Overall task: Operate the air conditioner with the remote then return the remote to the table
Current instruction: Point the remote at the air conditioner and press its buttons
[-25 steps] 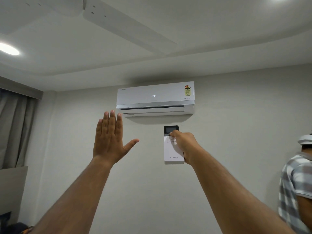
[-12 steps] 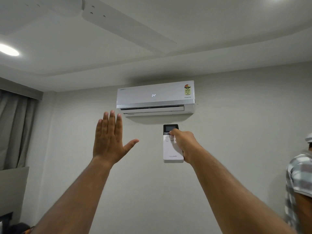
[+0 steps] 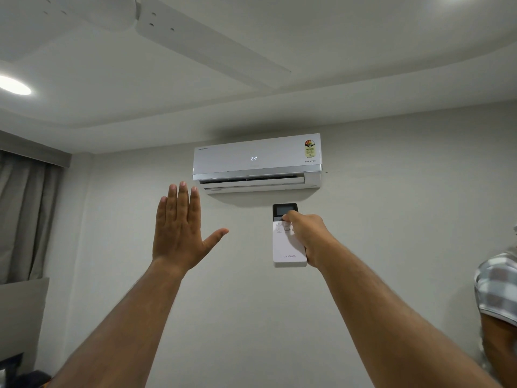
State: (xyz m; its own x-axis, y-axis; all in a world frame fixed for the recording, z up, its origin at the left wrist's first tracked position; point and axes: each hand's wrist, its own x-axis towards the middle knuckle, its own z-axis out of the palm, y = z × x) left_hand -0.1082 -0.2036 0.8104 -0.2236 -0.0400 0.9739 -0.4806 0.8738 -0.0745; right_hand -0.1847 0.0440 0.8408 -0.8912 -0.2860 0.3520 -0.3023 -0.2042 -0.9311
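Observation:
A white wall-mounted air conditioner (image 3: 257,161) hangs high on the wall and shows 24 on its front; its lower flap is slightly open. My right hand (image 3: 306,233) holds a white remote (image 3: 288,247) upright just below the unit, with the dark display at its top and my thumb on the upper buttons. My left hand (image 3: 179,228) is raised flat to the left of the remote, palm toward the unit, fingers together and thumb spread, holding nothing. No table is in view.
A white ceiling fan blade (image 3: 212,49) runs overhead and a round ceiling light (image 3: 14,85) glows at the left. Grey curtains (image 3: 25,214) hang at the left. A person in a checked shirt (image 3: 498,289) stands at the right edge.
The remote and my right hand have shifted slightly up toward the unit. The person at the right has slid further toward the frame edge. My left hand stays raised.

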